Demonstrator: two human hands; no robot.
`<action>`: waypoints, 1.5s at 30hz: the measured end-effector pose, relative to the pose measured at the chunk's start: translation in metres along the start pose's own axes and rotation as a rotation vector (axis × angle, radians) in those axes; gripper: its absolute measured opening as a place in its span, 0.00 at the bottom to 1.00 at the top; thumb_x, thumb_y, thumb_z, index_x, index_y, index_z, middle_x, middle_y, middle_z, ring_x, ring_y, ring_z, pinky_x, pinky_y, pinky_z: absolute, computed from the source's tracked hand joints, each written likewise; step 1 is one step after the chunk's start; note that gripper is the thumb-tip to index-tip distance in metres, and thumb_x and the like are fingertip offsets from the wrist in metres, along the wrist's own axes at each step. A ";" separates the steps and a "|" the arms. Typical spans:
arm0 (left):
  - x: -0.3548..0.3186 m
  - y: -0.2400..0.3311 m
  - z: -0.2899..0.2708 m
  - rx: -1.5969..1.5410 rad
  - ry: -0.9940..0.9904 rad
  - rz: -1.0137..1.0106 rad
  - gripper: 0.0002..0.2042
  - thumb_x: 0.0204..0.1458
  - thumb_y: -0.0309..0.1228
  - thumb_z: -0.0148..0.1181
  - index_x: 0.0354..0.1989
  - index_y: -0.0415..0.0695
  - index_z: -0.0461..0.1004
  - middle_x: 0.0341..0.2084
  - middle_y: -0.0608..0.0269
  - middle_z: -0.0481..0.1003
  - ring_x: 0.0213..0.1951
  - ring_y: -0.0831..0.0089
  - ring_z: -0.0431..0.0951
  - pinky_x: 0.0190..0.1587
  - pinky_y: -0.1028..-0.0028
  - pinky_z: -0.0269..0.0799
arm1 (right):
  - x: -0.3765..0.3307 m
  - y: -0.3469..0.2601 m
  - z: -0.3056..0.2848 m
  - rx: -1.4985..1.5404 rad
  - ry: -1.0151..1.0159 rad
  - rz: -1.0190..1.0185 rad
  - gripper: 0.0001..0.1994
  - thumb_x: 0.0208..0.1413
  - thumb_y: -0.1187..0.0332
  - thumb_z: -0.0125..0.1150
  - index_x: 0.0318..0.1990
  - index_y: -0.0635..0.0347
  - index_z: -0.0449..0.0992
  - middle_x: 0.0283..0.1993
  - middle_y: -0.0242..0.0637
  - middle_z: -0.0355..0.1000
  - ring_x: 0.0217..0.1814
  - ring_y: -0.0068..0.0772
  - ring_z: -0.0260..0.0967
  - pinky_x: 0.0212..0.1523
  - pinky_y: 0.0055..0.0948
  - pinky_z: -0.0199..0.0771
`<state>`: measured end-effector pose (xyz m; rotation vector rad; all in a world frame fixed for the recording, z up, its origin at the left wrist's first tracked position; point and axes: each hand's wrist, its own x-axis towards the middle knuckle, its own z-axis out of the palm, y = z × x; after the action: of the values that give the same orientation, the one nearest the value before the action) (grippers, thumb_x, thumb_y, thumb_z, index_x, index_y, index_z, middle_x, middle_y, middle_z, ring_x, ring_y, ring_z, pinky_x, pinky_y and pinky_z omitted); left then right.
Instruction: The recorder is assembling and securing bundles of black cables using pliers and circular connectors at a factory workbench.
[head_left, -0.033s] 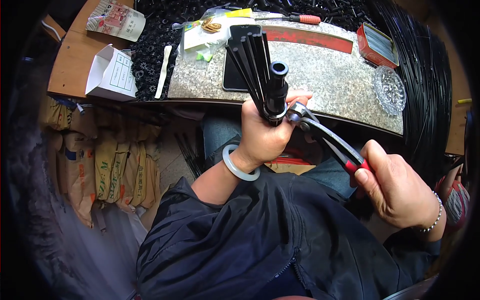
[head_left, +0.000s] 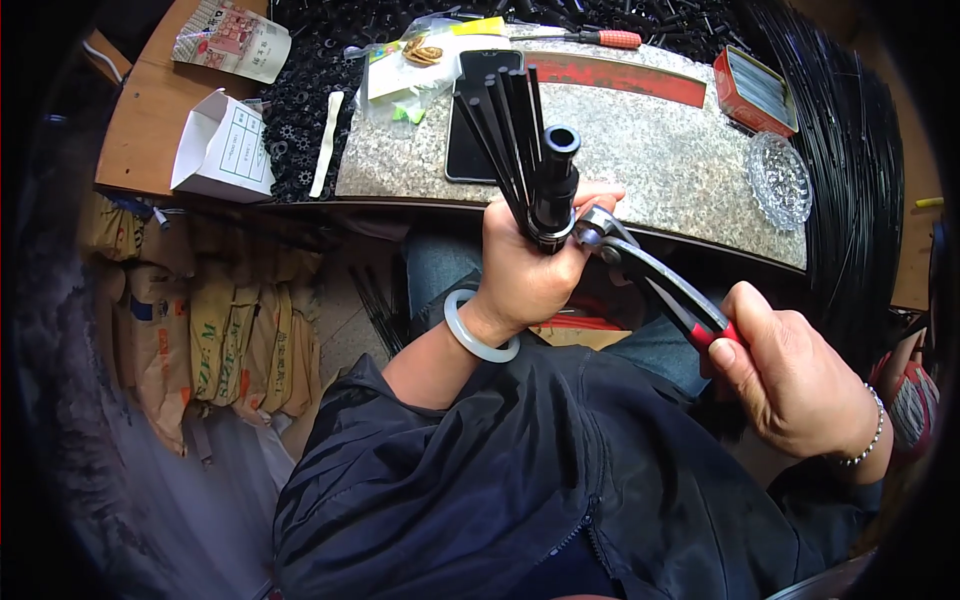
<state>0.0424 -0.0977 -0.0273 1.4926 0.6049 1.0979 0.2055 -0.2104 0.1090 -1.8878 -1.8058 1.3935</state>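
Granite worktop (head_left: pixel 690 160) (phone (head_left: pixel 478 110), glass dish (head_left: pixel 780 180)) lies behind left hand (head_left: pixel 525 270) grasping black rods (head_left: pixel 535 160), right hand (head_left: pixel 790 375) clenching pliers (head_left: pixel 650 275).

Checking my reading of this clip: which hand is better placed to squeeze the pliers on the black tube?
Right, probably. The right hand already grips the red handles of the pliers, whose head sits against the base of the black tube. The left hand is fully occupied holding the tube and rods.
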 end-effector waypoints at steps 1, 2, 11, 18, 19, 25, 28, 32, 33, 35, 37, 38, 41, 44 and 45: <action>0.001 -0.002 -0.001 0.011 0.010 0.064 0.08 0.47 0.21 0.55 0.35 0.35 0.77 0.18 0.68 0.73 0.18 0.86 0.65 0.21 0.84 0.59 | 0.001 0.000 0.000 -0.044 -0.007 -0.003 0.09 0.58 0.70 0.47 0.32 0.65 0.56 0.19 0.47 0.63 0.22 0.51 0.64 0.22 0.37 0.61; 0.000 -0.003 -0.001 0.023 0.020 0.127 0.09 0.45 0.19 0.54 0.34 0.35 0.77 0.20 0.65 0.75 0.20 0.85 0.67 0.23 0.84 0.62 | 0.001 0.000 0.000 -0.087 -0.013 -0.007 0.09 0.59 0.70 0.44 0.31 0.65 0.56 0.18 0.43 0.64 0.19 0.45 0.64 0.22 0.32 0.62; -0.001 -0.004 -0.002 0.039 0.008 0.068 0.07 0.46 0.19 0.55 0.32 0.35 0.78 0.20 0.66 0.74 0.21 0.85 0.67 0.23 0.83 0.61 | 0.007 0.010 0.013 -0.039 0.033 -0.055 0.10 0.57 0.72 0.48 0.32 0.67 0.54 0.14 0.52 0.59 0.19 0.58 0.61 0.18 0.42 0.56; 0.001 -0.001 -0.001 0.051 0.036 0.072 0.06 0.50 0.24 0.56 0.33 0.35 0.77 0.15 0.70 0.70 0.17 0.87 0.64 0.19 0.83 0.56 | 0.012 0.018 0.020 -0.006 0.029 -0.097 0.10 0.58 0.71 0.47 0.33 0.66 0.54 0.16 0.52 0.60 0.21 0.58 0.61 0.19 0.42 0.57; 0.000 0.000 -0.001 -0.015 0.038 0.004 0.06 0.51 0.24 0.56 0.34 0.35 0.77 0.14 0.71 0.69 0.15 0.88 0.63 0.17 0.84 0.54 | 0.013 0.021 0.022 0.003 0.023 -0.116 0.10 0.59 0.69 0.46 0.32 0.66 0.55 0.17 0.47 0.62 0.20 0.50 0.63 0.21 0.36 0.60; 0.001 0.005 0.002 -0.207 0.043 -0.108 0.08 0.53 0.24 0.54 0.38 0.34 0.74 0.12 0.72 0.66 0.10 0.88 0.59 0.12 0.84 0.48 | 0.015 0.016 0.016 0.092 -0.084 -0.028 0.13 0.61 0.63 0.42 0.33 0.66 0.57 0.20 0.42 0.66 0.22 0.37 0.66 0.25 0.29 0.65; 0.001 0.006 0.003 -0.225 0.043 -0.121 0.08 0.53 0.24 0.54 0.39 0.35 0.74 0.12 0.72 0.66 0.10 0.88 0.59 0.12 0.85 0.48 | 0.015 0.022 0.020 0.093 -0.064 -0.046 0.13 0.61 0.63 0.42 0.33 0.65 0.57 0.21 0.42 0.67 0.22 0.37 0.67 0.25 0.29 0.65; -0.001 0.005 0.003 -0.215 0.045 -0.118 0.08 0.54 0.25 0.54 0.39 0.35 0.74 0.12 0.72 0.66 0.10 0.88 0.59 0.12 0.85 0.48 | 0.014 0.024 0.022 0.079 -0.017 -0.095 0.13 0.62 0.62 0.41 0.33 0.65 0.57 0.21 0.41 0.67 0.23 0.37 0.67 0.26 0.28 0.66; -0.001 0.005 0.004 -0.216 0.044 -0.117 0.08 0.54 0.25 0.54 0.39 0.35 0.74 0.12 0.72 0.66 0.10 0.88 0.59 0.12 0.85 0.48 | 0.013 0.024 0.021 0.078 -0.015 -0.094 0.13 0.62 0.62 0.41 0.33 0.65 0.57 0.21 0.41 0.67 0.23 0.37 0.67 0.26 0.28 0.66; -0.001 0.005 0.004 -0.206 0.047 -0.101 0.08 0.53 0.26 0.54 0.38 0.35 0.75 0.11 0.72 0.65 0.10 0.88 0.59 0.12 0.84 0.48 | 0.012 0.020 0.020 0.061 0.017 -0.097 0.10 0.59 0.70 0.46 0.33 0.66 0.55 0.19 0.52 0.60 0.24 0.57 0.62 0.22 0.41 0.58; -0.002 0.007 0.004 -0.176 0.043 -0.108 0.07 0.53 0.26 0.55 0.37 0.36 0.76 0.10 0.73 0.66 0.10 0.89 0.59 0.12 0.84 0.48 | 0.009 0.014 0.017 -0.005 0.046 -0.102 0.10 0.58 0.70 0.46 0.32 0.66 0.55 0.18 0.52 0.60 0.22 0.57 0.62 0.21 0.41 0.58; -0.002 0.008 0.004 -0.144 0.041 -0.115 0.07 0.53 0.26 0.55 0.35 0.36 0.76 0.10 0.73 0.66 0.10 0.89 0.58 0.12 0.85 0.48 | 0.007 0.011 0.015 -0.070 0.074 -0.108 0.10 0.58 0.70 0.47 0.32 0.66 0.55 0.17 0.51 0.60 0.21 0.57 0.61 0.20 0.41 0.58; 0.001 0.010 0.003 -0.056 0.009 -0.087 0.07 0.52 0.27 0.56 0.33 0.37 0.78 0.11 0.74 0.67 0.11 0.89 0.59 0.13 0.84 0.50 | 0.004 0.006 0.011 -0.122 0.098 -0.089 0.10 0.57 0.71 0.49 0.32 0.66 0.55 0.16 0.52 0.60 0.20 0.57 0.62 0.19 0.42 0.57; 0.008 0.009 0.003 -0.018 0.001 -0.021 0.06 0.51 0.27 0.57 0.32 0.38 0.78 0.12 0.74 0.67 0.13 0.89 0.60 0.15 0.84 0.51 | 0.006 0.000 0.008 -0.168 0.113 -0.056 0.11 0.56 0.71 0.50 0.31 0.66 0.55 0.16 0.53 0.61 0.20 0.58 0.62 0.19 0.42 0.59; 0.009 0.009 0.002 -0.019 0.003 -0.017 0.06 0.51 0.27 0.57 0.32 0.38 0.78 0.12 0.74 0.67 0.13 0.89 0.60 0.15 0.84 0.51 | 0.007 0.000 0.008 -0.172 0.114 -0.057 0.11 0.56 0.71 0.50 0.31 0.66 0.55 0.16 0.53 0.61 0.20 0.58 0.62 0.19 0.42 0.59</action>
<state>0.0460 -0.0929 -0.0160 1.4669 0.6072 1.0903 0.1986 -0.2078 0.1011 -1.9355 -1.9613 1.1201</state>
